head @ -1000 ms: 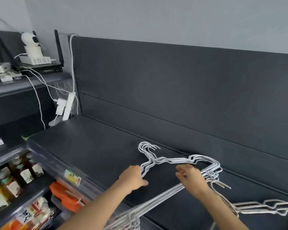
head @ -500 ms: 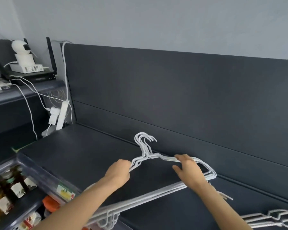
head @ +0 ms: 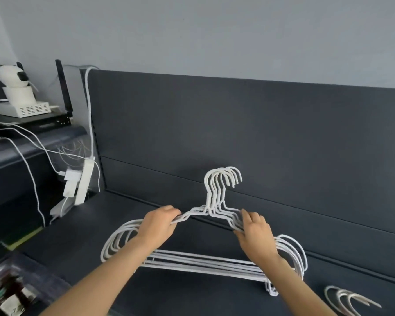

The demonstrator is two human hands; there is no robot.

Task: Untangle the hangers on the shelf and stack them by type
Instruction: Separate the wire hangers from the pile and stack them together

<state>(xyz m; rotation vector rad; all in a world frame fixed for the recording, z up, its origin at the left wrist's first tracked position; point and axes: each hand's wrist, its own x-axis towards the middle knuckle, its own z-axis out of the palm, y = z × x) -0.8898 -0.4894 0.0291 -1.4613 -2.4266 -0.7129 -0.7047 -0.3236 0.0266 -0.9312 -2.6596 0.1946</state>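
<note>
Below both hands, dark grey metal shelf (head: 100, 224). On it bundle of white wire hangers (head: 203, 266), hooks up between hands. Fingers of left hand (head: 156, 226) curl round left shoulder wires, right hand (head: 255, 236) round right ones. Right of right hand, smaller pile of white wire hangers (head: 349, 299).

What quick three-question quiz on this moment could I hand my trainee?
1. True or false: the left hand and the right hand both hold the bundle of white hangers.
2. Where does the second pile lie on the shelf? A) right of the bundle; B) under the bundle; C) left of the bundle.
3. Fill in: the bundle's hooks point ___.
Key: 1 true; 2 A; 3 up.
</note>
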